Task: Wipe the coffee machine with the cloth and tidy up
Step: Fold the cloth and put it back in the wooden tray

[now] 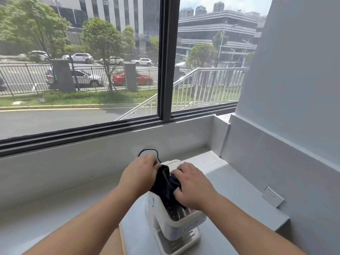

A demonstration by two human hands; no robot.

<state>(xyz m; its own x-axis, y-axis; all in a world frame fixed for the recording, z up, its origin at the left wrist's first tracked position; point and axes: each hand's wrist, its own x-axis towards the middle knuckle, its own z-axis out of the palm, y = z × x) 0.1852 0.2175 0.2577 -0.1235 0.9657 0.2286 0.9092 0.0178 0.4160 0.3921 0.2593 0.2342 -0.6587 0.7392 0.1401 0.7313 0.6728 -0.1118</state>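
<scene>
A small white coffee machine point(174, 223) stands on the grey counter point(235, 196) below the window, with a ribbed metal top and a row of buttons on its front. A dark cloth point(164, 184) is draped over its top. My left hand point(138, 173) pinches the cloth's upper left corner at the back of the machine. My right hand point(193, 184) lies flat on the cloth, pressing it onto the machine's top. Both hands hide the rear part of the top.
A black power cord point(150, 150) loops behind the machine toward the wall under the window. A white wall socket point(272, 196) sits on the right wall. The grey wall closes off the counter's right side. A wooden edge point(121, 238) borders the counter at the lower middle.
</scene>
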